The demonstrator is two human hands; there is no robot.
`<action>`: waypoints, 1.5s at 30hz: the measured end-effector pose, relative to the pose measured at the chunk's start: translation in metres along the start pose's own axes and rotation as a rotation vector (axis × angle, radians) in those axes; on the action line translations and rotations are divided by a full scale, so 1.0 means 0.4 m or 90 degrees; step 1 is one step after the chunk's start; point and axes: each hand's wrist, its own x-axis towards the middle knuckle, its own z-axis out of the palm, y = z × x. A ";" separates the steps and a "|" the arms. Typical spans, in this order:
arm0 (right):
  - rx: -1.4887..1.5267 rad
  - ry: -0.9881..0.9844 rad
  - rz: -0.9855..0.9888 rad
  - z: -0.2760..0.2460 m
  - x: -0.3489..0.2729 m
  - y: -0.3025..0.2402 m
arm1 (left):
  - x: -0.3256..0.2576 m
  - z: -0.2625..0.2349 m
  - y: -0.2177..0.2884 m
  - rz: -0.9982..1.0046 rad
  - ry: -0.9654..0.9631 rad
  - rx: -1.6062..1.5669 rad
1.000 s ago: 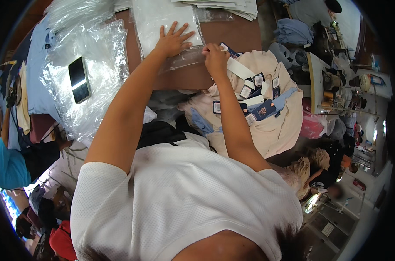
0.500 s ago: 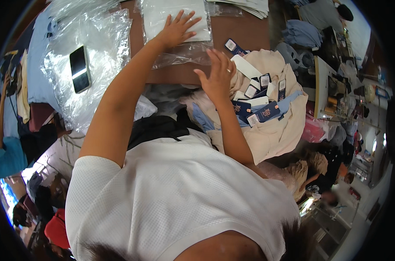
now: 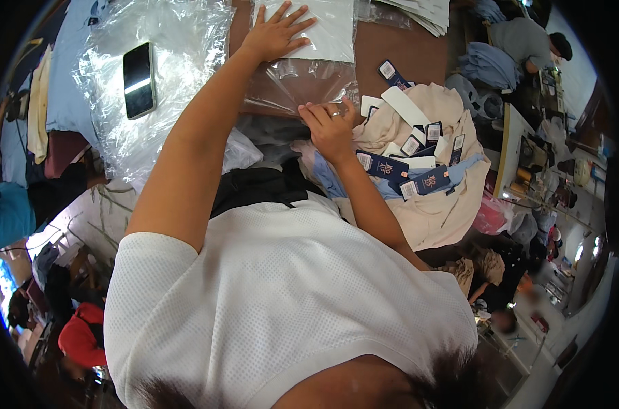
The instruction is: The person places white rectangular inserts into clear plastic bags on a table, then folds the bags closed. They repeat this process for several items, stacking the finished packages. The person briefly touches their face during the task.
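My left hand (image 3: pixel 278 34) lies flat with fingers spread on a white sheet or folded piece (image 3: pixel 333 31) inside a clear plastic bag (image 3: pixel 282 76). The bag rests on a brown tabletop. At the bag's near edge, my right hand (image 3: pixel 331 128), wearing a ring, has its fingers closed on the loose plastic, which shows creases running toward them. Right of that hand sits a heap of cream cloth (image 3: pixel 452 204) with some light blue fabric. Several dark blue and white tags (image 3: pixel 425 183) lie on top of it.
A phone (image 3: pixel 139 80) lies on a pile of clear plastic bags (image 3: pixel 186 41) at the left. White sheets (image 3: pixel 418 13) are stacked at the far right of the brown table (image 3: pixel 405 48). Other people (image 3: pixel 527 41) are around the room, among bundles of cloth.
My right hand has come down from above the table onto the bag's near edge and closed on it. The left hand stays spread on the bag. The whole view has shifted slightly.
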 end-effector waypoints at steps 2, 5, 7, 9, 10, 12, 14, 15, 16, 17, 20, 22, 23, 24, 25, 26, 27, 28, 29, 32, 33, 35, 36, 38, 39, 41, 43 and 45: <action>0.006 0.008 0.000 0.000 -0.015 0.002 | 0.012 -0.028 -0.005 -0.001 -0.117 -0.029; 0.006 -0.021 0.038 -0.024 -0.005 0.007 | 0.006 -0.053 -0.011 0.000 -0.082 -0.057; -0.004 -0.037 0.108 -0.069 0.004 0.020 | -0.010 -0.092 -0.019 0.020 -0.014 -0.069; -0.056 -0.072 0.161 -0.096 -0.016 0.067 | -0.064 -0.185 -0.022 0.063 0.025 -0.079; -0.074 -0.085 0.173 -0.105 -0.031 0.095 | -0.115 -0.228 -0.017 0.091 0.000 -0.144; -0.078 -0.101 0.182 -0.107 -0.061 0.146 | -0.230 -0.314 0.026 0.134 -0.085 -0.207; 0.003 -0.094 0.205 -0.095 -0.079 0.173 | -0.321 -0.343 0.079 0.149 -0.172 -0.212; 0.044 -0.090 0.217 -0.090 -0.084 0.180 | -0.352 -0.339 0.098 0.158 -0.198 -0.221; 0.070 -0.084 0.248 -0.086 -0.086 0.181 | -0.373 -0.328 0.111 0.169 -0.225 -0.228; 0.097 -0.076 0.279 -0.083 -0.088 0.181 | -0.382 -0.304 0.121 0.173 -0.194 -0.182; 0.156 -0.060 0.328 -0.068 -0.103 0.193 | -0.372 -0.259 0.160 0.142 -0.134 -0.105; 0.211 -0.058 0.342 -0.055 -0.112 0.214 | -0.369 -0.242 0.162 0.132 -0.101 -0.053; 0.247 -0.064 0.347 -0.053 -0.117 0.229 | -0.369 -0.233 0.165 0.127 -0.085 -0.027; 0.284 -0.067 0.353 -0.052 -0.116 0.237 | -0.372 -0.227 0.167 0.099 -0.066 -0.064; 0.295 -0.065 0.360 -0.049 -0.115 0.241 | -0.375 -0.223 0.169 0.071 -0.046 -0.101; 0.305 -0.063 0.368 -0.046 -0.115 0.245 | -0.378 -0.219 0.170 0.043 -0.026 -0.138; 0.315 -0.062 0.376 -0.052 -0.112 0.241 | -0.375 -0.227 0.176 0.002 -0.006 -0.153; 0.284 -0.068 0.389 -0.056 -0.106 0.238 | -0.373 -0.236 0.185 -0.039 0.013 -0.168; 0.253 -0.074 0.401 -0.057 -0.099 0.235 | -0.370 -0.244 0.192 -0.079 0.033 -0.183; 0.127 -0.074 0.396 -0.059 -0.073 0.208 | -0.358 -0.252 0.196 -0.211 0.053 -0.193; 0.078 -0.070 0.387 -0.059 -0.065 0.203 | -0.355 -0.252 0.197 -0.234 0.040 -0.189; 0.084 -0.100 0.429 -0.038 -0.068 0.210 | -0.350 -0.251 0.199 -0.281 0.015 -0.181; 0.086 -0.117 0.451 -0.031 -0.068 0.211 | -0.346 -0.254 0.203 -0.296 -0.012 -0.170; 0.050 -0.128 0.480 -0.013 -0.065 0.212 | -0.335 -0.264 0.209 -0.325 -0.065 -0.148; 0.033 -0.135 0.493 -0.010 -0.058 0.209 | -0.333 -0.269 0.208 -0.340 -0.082 -0.145; 0.023 -0.182 0.514 -0.012 -0.046 0.209 | -0.326 -0.276 0.202 -0.369 -0.114 -0.140; -0.030 -0.157 0.491 -0.020 -0.024 0.194 | -0.331 -0.270 0.193 -0.395 -0.072 -0.161; -0.122 -0.057 0.423 -0.036 -0.010 0.156 | -0.336 -0.260 0.183 -0.419 -0.046 -0.204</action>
